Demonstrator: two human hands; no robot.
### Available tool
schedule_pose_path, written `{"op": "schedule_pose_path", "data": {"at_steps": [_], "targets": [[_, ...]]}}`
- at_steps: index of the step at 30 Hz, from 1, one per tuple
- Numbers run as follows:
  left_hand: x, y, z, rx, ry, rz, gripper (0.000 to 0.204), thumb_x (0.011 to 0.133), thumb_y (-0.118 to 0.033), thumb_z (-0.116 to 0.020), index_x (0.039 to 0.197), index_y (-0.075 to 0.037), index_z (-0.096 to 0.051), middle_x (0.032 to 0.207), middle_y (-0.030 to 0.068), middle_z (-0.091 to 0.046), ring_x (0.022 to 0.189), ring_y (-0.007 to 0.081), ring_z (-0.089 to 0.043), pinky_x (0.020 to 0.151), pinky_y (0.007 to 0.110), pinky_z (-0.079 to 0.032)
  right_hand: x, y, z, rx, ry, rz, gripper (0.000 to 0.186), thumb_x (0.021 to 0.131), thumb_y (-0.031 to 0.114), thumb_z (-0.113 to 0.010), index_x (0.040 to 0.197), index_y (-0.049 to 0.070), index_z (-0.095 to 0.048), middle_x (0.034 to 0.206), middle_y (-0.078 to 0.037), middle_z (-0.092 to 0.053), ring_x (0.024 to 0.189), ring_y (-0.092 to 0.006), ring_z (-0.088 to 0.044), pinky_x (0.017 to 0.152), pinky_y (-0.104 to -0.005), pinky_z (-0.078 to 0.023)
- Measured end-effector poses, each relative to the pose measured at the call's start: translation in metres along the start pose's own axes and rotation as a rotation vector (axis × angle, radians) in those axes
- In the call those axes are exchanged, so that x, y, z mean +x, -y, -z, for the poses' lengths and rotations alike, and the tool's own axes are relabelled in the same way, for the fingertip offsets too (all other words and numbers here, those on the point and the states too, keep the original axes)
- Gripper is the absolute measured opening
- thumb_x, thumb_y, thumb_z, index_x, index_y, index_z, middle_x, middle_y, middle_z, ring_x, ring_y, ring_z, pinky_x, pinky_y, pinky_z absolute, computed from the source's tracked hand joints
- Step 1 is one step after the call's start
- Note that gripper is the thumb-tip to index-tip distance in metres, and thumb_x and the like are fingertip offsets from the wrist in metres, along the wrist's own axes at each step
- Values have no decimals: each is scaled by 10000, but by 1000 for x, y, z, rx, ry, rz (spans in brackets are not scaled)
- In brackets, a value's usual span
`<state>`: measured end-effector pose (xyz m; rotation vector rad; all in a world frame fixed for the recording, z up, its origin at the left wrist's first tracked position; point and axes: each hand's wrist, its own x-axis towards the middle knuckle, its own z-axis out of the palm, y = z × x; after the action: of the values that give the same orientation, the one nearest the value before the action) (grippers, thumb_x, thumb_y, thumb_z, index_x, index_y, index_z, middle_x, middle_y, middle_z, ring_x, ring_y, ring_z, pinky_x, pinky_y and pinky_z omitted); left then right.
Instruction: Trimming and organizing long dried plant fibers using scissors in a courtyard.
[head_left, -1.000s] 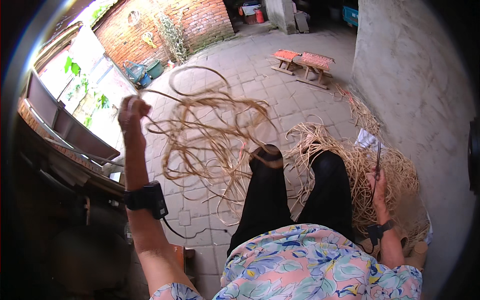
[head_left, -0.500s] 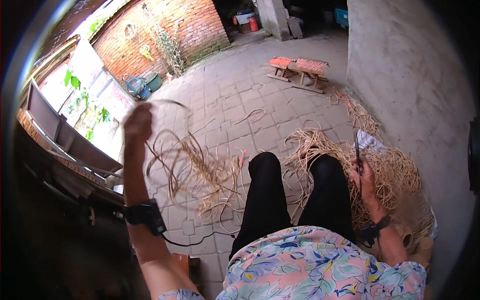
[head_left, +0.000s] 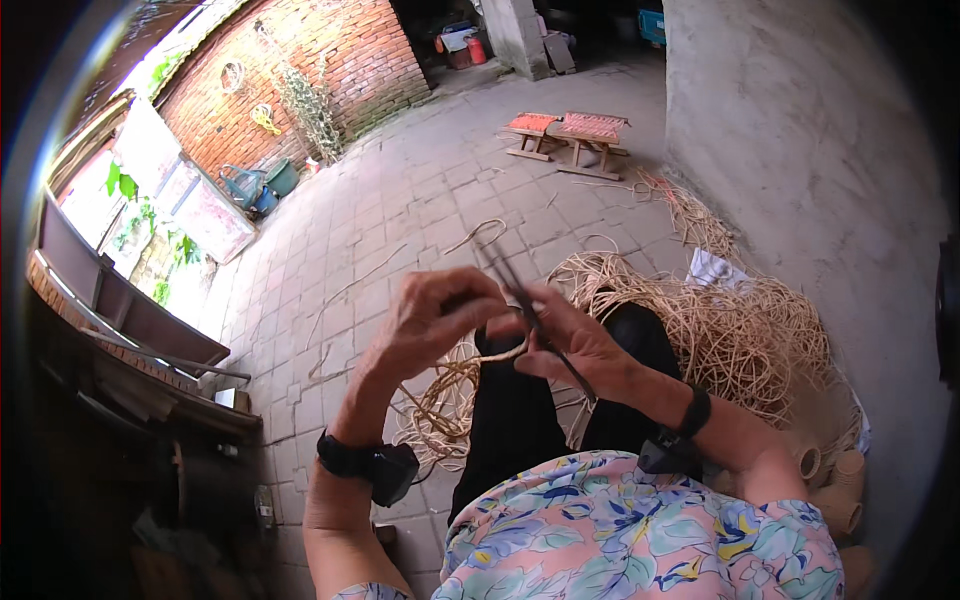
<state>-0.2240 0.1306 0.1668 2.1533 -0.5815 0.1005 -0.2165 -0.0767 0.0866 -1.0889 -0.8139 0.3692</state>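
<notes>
My left hand (head_left: 435, 315) is raised over my lap, fingers closed on a tan cord (head_left: 510, 355) that runs down toward loose loops (head_left: 445, 405) below. My right hand (head_left: 580, 350) meets it from the right, closed round a long, thin, dark metal tool (head_left: 505, 270) whose two prongs point up and forward. The fingers of both hands are close around the cord, and their exact contact is hidden. A large tangled heap of tan cord (head_left: 750, 340) lies beside my right leg against the wall, with a white crumpled item (head_left: 715, 268) on it.
Two low wooden stools (head_left: 590, 130) with woven red seats stand ahead on the paved floor (head_left: 330, 250). A grey wall (head_left: 800, 150) runs along the right. Tan hollow tubes (head_left: 840, 490) lie at my lower right. Dark metal clutter (head_left: 140, 370) is at left; buckets (head_left: 280, 175) stand by the brick wall.
My left hand has come down and rightward from holding up swinging cord loops. My right hand has lifted the tool from the heap to meet it over my lap.
</notes>
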Motion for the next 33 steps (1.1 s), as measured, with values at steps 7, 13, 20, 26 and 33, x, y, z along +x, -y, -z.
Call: {"op": "schedule_pose_path", "data": {"at_steps": [7, 13, 20, 26, 33], "targets": [[-50, 129, 59, 290, -508, 321, 216, 765, -129, -689, 972, -97, -640, 638, 48, -617, 582, 133, -599, 508, 274, -457, -20, 32, 71, -483, -375, 208, 286, 868, -12, -538, 1145, 54, -518, 771, 52, -505, 616, 8, -460, 539, -165, -402], [-69, 152, 61, 801, -315, 622, 392, 654, -282, -746, 1017, -174, -647, 961, 71, -622, 965, 264, -595, 812, 415, -445, -46, 76, 140, -1390, -633, 425, 409, 746, -72, -631, 1097, 122, -551, 684, -39, -581, 562, -126, -543, 531, -276, -462], [-136, 213, 81, 1070, -426, 724, 492, 638, -196, -729, 1109, -221, -592, 1112, 61, -558, 1087, 299, -513, 867, 466, -410, -107, 130, 249, -1579, -1108, 238, 375, 851, 41, -621, 1195, 167, -538, 782, -83, -634, 702, -148, -637, 623, -291, -493], [-164, 214, 84, 1041, -443, 999, 682, 645, -231, -748, 1284, -214, -510, 1315, 73, -456, 1173, 315, -449, 919, 501, -388, -230, 149, 392, -1736, -1338, -2, 402, 883, 213, -600, 1264, 145, -490, 1070, -112, -663, 968, -281, -644, 768, -368, -487], [-138, 199, 58, 1269, -296, 527, 276, 893, -252, -522, 1152, -197, -602, 1282, 61, -522, 1187, 279, -447, 996, 540, -275, -259, 59, 382, -1752, -1068, -842, 441, 820, 79, -502, 1252, 171, -494, 1063, -162, -655, 952, -375, -622, 792, -454, -493]]}}
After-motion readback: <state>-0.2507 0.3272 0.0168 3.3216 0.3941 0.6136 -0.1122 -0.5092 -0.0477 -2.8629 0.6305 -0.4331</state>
